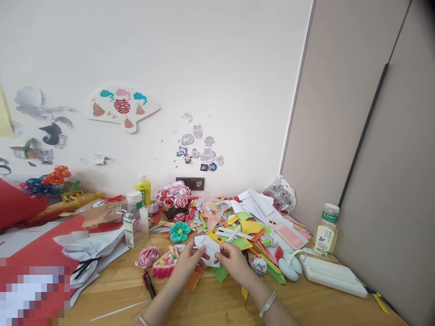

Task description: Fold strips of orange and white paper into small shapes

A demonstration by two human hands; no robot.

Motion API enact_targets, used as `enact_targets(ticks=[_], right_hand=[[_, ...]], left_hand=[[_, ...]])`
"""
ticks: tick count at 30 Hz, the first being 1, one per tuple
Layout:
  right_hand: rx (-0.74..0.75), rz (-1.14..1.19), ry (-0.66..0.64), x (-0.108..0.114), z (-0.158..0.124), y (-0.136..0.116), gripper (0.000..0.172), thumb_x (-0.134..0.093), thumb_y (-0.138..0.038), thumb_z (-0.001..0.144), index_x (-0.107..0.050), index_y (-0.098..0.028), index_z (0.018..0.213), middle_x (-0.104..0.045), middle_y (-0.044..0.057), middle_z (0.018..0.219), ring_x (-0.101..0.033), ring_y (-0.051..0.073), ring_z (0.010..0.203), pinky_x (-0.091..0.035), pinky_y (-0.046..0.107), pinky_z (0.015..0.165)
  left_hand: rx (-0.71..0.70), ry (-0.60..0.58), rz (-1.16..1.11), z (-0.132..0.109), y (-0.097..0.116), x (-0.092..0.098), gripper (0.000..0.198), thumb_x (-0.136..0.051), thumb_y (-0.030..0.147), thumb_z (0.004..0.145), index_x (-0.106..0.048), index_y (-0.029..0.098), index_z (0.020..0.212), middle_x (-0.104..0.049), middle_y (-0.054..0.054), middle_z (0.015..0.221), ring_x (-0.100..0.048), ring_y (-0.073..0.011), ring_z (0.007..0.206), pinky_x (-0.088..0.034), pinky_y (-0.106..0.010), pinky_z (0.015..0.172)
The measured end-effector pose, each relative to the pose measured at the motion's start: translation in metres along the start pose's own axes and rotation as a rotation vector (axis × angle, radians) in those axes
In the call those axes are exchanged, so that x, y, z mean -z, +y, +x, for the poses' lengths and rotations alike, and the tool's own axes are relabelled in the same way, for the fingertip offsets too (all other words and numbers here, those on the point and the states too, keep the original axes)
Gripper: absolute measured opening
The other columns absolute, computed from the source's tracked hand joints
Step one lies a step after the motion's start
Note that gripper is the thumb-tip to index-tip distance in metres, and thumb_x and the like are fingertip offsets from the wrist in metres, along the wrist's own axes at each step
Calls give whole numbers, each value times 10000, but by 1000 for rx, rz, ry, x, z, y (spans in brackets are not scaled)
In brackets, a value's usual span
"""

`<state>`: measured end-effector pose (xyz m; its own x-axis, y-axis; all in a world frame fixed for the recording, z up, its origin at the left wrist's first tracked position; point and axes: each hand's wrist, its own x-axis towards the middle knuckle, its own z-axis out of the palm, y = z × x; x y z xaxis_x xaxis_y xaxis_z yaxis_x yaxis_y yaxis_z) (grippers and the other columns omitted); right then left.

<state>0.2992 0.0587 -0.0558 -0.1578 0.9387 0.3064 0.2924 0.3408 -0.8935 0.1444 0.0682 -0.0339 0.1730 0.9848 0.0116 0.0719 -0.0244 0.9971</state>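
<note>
A small piece of white paper (210, 246) is held up between both hands near the middle of the view, above the wooden table. My left hand (194, 258) pinches its left edge, fingers partly behind the sheet. On the right edge, my right hand (231, 259) grips it between thumb and fingers. Beyond the hands lies a heap of coloured paper scraps (251, 227). Just behind my left hand is a teal flower (180, 232), and a pink and yellow wedge-shaped piece (163, 266) lies to its left.
A pink rolled flower (147, 257) and a dark pen (149, 284) lie left. Bottles (133, 226) stand behind them. At right are a pink phone (287, 232), a pale blue item (290, 267), a white box (335, 275) and a jar (326, 231).
</note>
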Motion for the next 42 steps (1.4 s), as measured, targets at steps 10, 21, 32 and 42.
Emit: enact_targets(ticks=[10,21,32,42], right_hand=[[26,159,32,9,2,-11,197,-495,-323,736,-561,-137,726,-511,-7,604,-460,112,554,-352,205,496],[5,278,-21,8,2,-9,189,-535,-291,713,-586,-132,802,-519,-12,585,-463,95,522,-356,207,490],[-90,470,-16,11,2,-11,301,-611,-315,643,-601,-127,879,-529,-22,533,-471,85,453,-373,211,459],[-58,554,48,7,2,-9,284,-626,-306,639,-603,-138,867,-511,-28,546,-470,80,449,-368,207,454]], left_hand=[[-199,26,-15,2,6,10,336,-577,358,589,-433,179,835,-521,80,446,-534,-112,421,-401,-197,398],[-104,32,-16,4,0,9,278,-603,376,566,-410,193,646,-541,77,457,-529,-97,385,-400,-193,389],[11,-159,-207,-3,9,12,424,-668,359,536,-525,164,885,-576,34,513,-515,-93,421,-382,-196,425],[73,-112,-329,-8,18,10,346,-707,330,482,-596,155,758,-580,20,521,-502,-86,447,-361,-190,439]])
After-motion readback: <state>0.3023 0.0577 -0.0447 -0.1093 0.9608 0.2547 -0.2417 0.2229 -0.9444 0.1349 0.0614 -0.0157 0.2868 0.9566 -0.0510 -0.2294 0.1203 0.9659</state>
